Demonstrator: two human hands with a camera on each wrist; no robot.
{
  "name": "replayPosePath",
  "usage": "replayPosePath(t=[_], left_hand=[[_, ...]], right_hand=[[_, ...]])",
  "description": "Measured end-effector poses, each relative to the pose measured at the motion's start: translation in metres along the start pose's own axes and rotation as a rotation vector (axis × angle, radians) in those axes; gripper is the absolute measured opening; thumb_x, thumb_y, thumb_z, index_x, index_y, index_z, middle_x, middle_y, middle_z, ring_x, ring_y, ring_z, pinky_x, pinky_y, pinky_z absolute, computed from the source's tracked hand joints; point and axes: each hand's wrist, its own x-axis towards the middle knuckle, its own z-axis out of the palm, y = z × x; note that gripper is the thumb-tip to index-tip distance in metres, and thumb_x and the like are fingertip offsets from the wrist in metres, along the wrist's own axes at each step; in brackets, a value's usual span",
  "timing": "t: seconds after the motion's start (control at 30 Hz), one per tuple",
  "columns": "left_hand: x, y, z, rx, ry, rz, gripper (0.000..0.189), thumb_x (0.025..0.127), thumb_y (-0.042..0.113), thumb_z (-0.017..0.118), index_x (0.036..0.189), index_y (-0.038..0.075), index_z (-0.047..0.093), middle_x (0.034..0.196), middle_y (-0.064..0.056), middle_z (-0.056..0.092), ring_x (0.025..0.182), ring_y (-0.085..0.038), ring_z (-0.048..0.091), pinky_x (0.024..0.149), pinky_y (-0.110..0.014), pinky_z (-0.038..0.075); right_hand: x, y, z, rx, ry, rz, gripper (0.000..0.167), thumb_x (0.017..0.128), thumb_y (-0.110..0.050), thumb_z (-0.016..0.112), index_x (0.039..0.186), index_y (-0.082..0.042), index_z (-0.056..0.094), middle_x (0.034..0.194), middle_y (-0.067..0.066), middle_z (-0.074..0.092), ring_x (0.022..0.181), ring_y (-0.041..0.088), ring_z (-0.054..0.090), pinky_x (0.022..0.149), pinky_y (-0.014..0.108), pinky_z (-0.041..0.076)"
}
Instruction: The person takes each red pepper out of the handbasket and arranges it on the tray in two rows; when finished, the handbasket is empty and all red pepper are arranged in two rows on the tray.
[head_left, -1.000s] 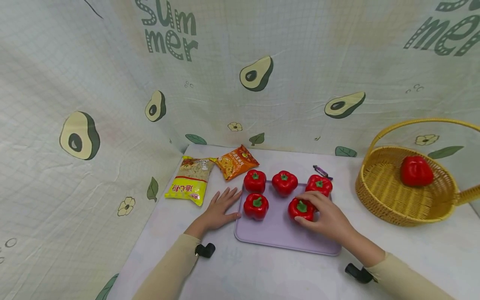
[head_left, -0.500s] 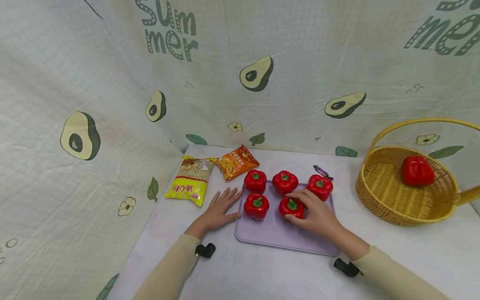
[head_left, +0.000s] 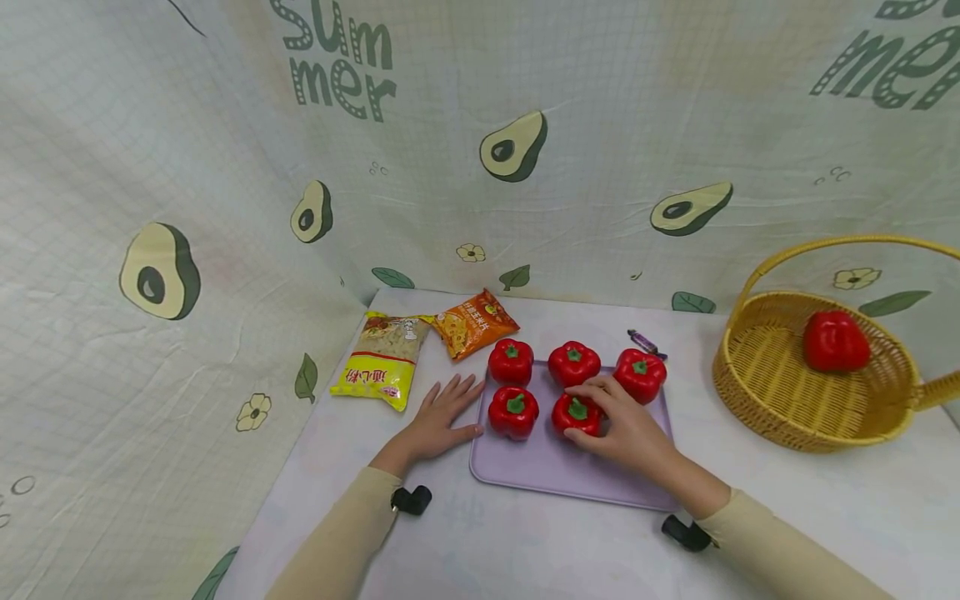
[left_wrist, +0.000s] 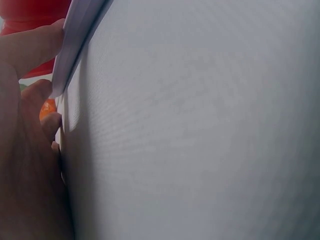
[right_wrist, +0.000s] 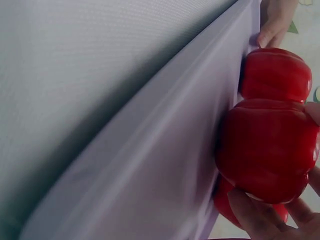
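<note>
On the purple tray point(head_left: 525, 467) stand several red bell peppers with green stems. My right hand point(head_left: 626, 425) grips the front middle bell pepper point(head_left: 574, 414), thumb on the near side and fingers over the far right side; in the right wrist view this bell pepper point(right_wrist: 267, 150) sits low against the tray. Left of it is the front left bell pepper point(head_left: 513, 412). My left hand point(head_left: 441, 421) lies with fingers spread at the tray's left edge, thumb and fingertips touching the rim. The left wrist view shows those fingers point(left_wrist: 37, 47) against the tray's side.
A yellow wicker basket point(head_left: 765, 425) with a tall handle stands at the right, one red bell pepper point(head_left: 836, 342) inside. Behind the tray's left side lie a yellow bag point(head_left: 382, 358) and an orange snack packet point(head_left: 474, 325). A small purple wrapped item point(head_left: 645, 342) lies behind the right corner.
My right hand has slid left across the tray with the front middle bell pepper, bringing it nearer the front left one. The left hand has stayed in place.
</note>
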Motion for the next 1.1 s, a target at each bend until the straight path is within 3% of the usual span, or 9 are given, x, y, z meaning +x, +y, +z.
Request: replayPosePath(t=[0.33, 1.1], left_hand=[[-0.0003, -0.0006, 0.0015, 0.006, 0.017, 0.018, 0.078, 0.097, 0.059, 0.055, 0.163, 0.032, 0.023, 0.17, 0.003, 0.015, 0.158, -0.025, 0.001, 0.124, -0.054, -0.005], [-0.0031, 0.0009, -0.0007, -0.015, 0.013, 0.032, 0.077, 0.098, 0.057, 0.055, 0.163, 0.032, 0.023, 0.17, 0.003, 0.015, 0.157, -0.024, 0.0, 0.124, -0.053, -0.007]], right_hand=[[0.0005, -0.0017, 0.0036, -0.006, -0.037, 0.041, 0.065, 0.075, -0.037, 0.091, 0.131, -0.023, 0.06, 0.132, 0.003, 0.058, 0.123, 0.025, 0.055, 0.086, 0.047, 0.06], [-0.003, -0.0042, 0.001, -0.012, -0.026, 0.028, 0.068, 0.076, -0.045, 0.089, 0.134, -0.024, 0.061, 0.131, 0.003, 0.056, 0.122, 0.022, 0.053, 0.089, 0.048, 0.059]])
